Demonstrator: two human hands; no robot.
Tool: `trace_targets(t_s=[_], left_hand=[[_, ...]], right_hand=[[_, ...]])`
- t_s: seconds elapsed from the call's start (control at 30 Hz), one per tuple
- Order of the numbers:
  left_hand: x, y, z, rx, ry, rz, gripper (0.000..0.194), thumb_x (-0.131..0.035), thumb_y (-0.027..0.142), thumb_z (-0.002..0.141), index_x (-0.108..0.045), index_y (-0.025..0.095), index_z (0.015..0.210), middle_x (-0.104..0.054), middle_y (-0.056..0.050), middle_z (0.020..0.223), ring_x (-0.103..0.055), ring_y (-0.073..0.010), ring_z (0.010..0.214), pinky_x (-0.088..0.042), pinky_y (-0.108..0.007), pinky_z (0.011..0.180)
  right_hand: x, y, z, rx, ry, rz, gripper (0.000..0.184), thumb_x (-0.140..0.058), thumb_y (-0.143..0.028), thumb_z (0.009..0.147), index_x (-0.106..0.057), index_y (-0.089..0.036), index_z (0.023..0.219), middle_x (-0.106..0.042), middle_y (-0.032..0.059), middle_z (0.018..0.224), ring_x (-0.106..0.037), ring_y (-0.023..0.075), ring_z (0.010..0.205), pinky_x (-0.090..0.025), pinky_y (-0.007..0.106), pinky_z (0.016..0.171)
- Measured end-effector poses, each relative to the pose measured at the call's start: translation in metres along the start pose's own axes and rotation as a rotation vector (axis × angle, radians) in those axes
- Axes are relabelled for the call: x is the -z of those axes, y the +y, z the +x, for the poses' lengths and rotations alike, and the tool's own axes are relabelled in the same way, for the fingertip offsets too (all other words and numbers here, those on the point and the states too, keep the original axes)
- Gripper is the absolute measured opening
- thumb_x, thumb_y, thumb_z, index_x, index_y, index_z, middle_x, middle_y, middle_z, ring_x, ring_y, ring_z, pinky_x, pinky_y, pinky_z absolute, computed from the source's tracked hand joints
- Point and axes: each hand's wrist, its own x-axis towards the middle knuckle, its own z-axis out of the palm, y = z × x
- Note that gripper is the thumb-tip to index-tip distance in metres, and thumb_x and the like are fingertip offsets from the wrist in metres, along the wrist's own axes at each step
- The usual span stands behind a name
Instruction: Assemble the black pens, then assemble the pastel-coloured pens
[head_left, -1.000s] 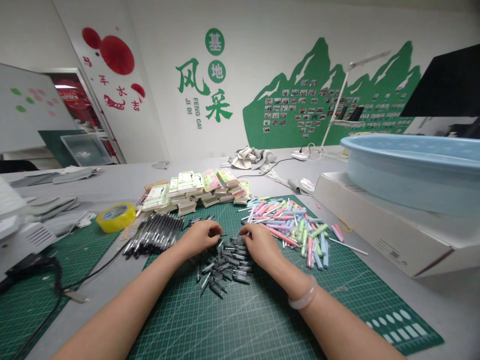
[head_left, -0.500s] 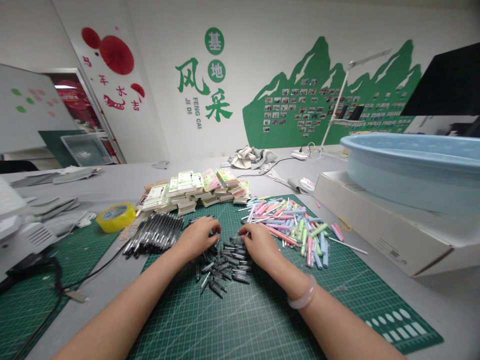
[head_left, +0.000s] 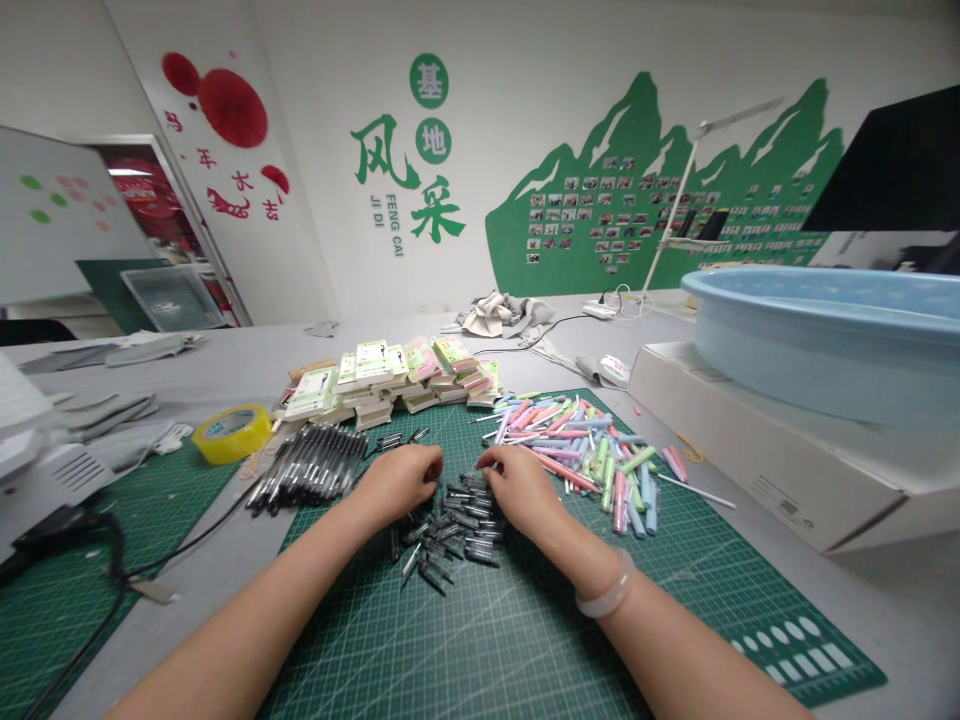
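Note:
My left hand (head_left: 403, 480) is closed over the left side of a loose heap of black pen caps (head_left: 457, 525), its fingers curled inward. Whatever it may hold is hidden under the fingers. At the heap's right edge, my right hand (head_left: 521, 485) is bent with its fingertips close together, touching or just above the caps. I cannot make out anything between those fingers. Left of the hands, black pens (head_left: 311, 465) with clear barrels lie side by side in a bundle. A few more caps (head_left: 390, 441) rest just beyond my left hand.
Everything lies on a green cutting mat (head_left: 450, 660). Pastel tubes and white sticks (head_left: 570, 435) are heaped at right, small boxes (head_left: 382, 375) behind. Yellow tape (head_left: 232, 435) sits left. A blue basin (head_left: 810, 350) stands on a white carton (head_left: 750, 460) at the right.
My left hand has drawn slightly down and its fingers have curled in more, uncovering caps behind it. My right hand has hardly moved.

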Motion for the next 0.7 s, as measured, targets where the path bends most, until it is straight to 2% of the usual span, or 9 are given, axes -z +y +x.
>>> trace_targets(t_s=[0.13,0.27,0.33,0.5,0.57,0.63,0.7], left_hand=[[0.014,0.010,0.000,-0.067,0.056,-0.184,0.009,-0.055,0.017,0.071,-0.054,0.021,0.079,-0.061,0.002,0.074,-0.056,-0.0130,0.068,-0.038,-0.022,0.061],[0.026,0.027,-0.002,-0.136,0.059,-0.365,0.007,-0.055,0.019,0.075,-0.056,0.020,0.082,-0.063,0.001,0.076,-0.058,-0.0120,0.070,-0.043,-0.021,0.063],[0.029,0.033,-0.004,-0.136,0.066,-0.428,0.006,-0.055,0.021,0.076,-0.058,0.019,0.081,-0.064,0.000,0.077,-0.058,-0.0126,0.071,-0.045,-0.023,0.065],[0.037,0.027,-0.003,-0.058,0.080,-0.658,0.012,-0.055,0.023,0.077,-0.058,0.018,0.088,-0.067,-0.002,0.083,-0.063,-0.0144,0.077,-0.049,-0.026,0.070],[0.043,0.016,-0.001,0.007,0.100,-0.610,0.015,-0.055,0.025,0.077,-0.059,0.019,0.090,-0.068,-0.002,0.081,-0.063,-0.0148,0.075,-0.049,-0.026,0.068],[0.050,0.001,-0.001,0.059,0.103,-0.423,0.017,-0.056,0.026,0.075,-0.063,0.020,0.088,-0.069,-0.001,0.081,-0.063,-0.0159,0.075,-0.047,-0.026,0.069],[0.056,-0.013,-0.002,0.093,0.032,-0.217,0.016,-0.056,0.026,0.073,-0.068,0.022,0.083,-0.070,-0.001,0.082,-0.063,-0.0170,0.077,-0.045,-0.025,0.068]], right_hand=[[-0.001,-0.005,0.002,0.031,0.013,0.208,0.016,-0.054,-0.016,0.077,-0.066,-0.020,0.087,-0.068,0.0034,0.088,-0.060,0.0173,0.083,-0.042,0.030,0.079],[-0.003,-0.015,0.001,-0.078,-0.152,0.638,0.011,-0.057,-0.024,0.075,-0.062,-0.020,0.084,-0.064,0.0002,0.073,-0.059,0.0147,0.063,-0.046,0.027,0.059],[-0.001,-0.018,0.000,-0.150,-0.224,0.813,0.011,-0.062,-0.026,0.071,-0.060,-0.019,0.079,-0.061,-0.0017,0.063,-0.056,0.0135,0.054,-0.044,0.026,0.052],[0.004,-0.019,0.000,-0.236,-0.225,0.988,0.020,-0.068,-0.025,0.063,-0.063,-0.017,0.081,-0.062,-0.0010,0.062,-0.054,0.0110,0.053,-0.043,0.024,0.054],[0.005,-0.017,0.001,-0.276,-0.222,0.987,0.024,-0.068,-0.025,0.063,-0.066,-0.015,0.085,-0.063,0.0000,0.065,-0.054,0.0103,0.054,-0.043,0.024,0.055],[0.003,-0.016,0.002,-0.295,-0.213,0.955,0.026,-0.065,-0.024,0.065,-0.068,-0.014,0.088,-0.062,0.0001,0.066,-0.053,0.0096,0.054,-0.042,0.024,0.055],[0.002,-0.016,0.002,-0.288,-0.195,0.916,0.025,-0.063,-0.024,0.066,-0.068,-0.014,0.088,-0.061,-0.0005,0.064,-0.051,0.0088,0.053,-0.041,0.023,0.054]])
